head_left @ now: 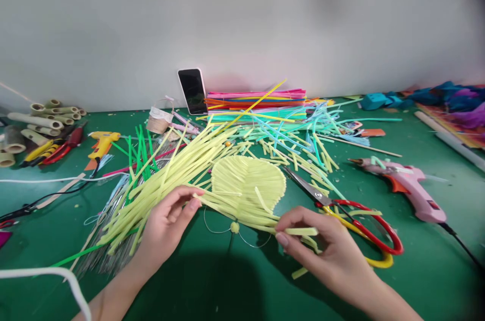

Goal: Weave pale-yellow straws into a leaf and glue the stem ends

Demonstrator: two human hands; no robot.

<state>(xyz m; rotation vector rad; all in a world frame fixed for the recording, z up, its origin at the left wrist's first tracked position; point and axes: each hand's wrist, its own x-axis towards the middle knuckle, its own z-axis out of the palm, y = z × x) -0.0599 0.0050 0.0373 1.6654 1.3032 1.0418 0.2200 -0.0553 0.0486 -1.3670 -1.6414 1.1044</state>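
Pale yellow-green pipe cleaners [231,210] stretch between my two hands, across the lower edge of a leaf-shaped piece [248,177] made of the same fuzzy strips. My left hand [170,220] pinches their left end between thumb and fingertips. At the other end, my right hand [322,243] is closed on them, and a short end sticks out past its fingers. How many strips each hand grips is hard to tell. Below the leaf shape sit a small yellow-green ball [235,227] and thin curved wire. Red-and-yellow-handled scissors [322,199] lie open just beyond my right hand.
A large heap of pipe cleaners [166,184] lies left of the leaf shape. Colored bundles [257,101] and a phone [192,91] stand by the wall. A pink glue gun [409,184] is at right, a yellow glue gun [103,143], pliers [66,147] and bamboo tubes [49,121] at left.
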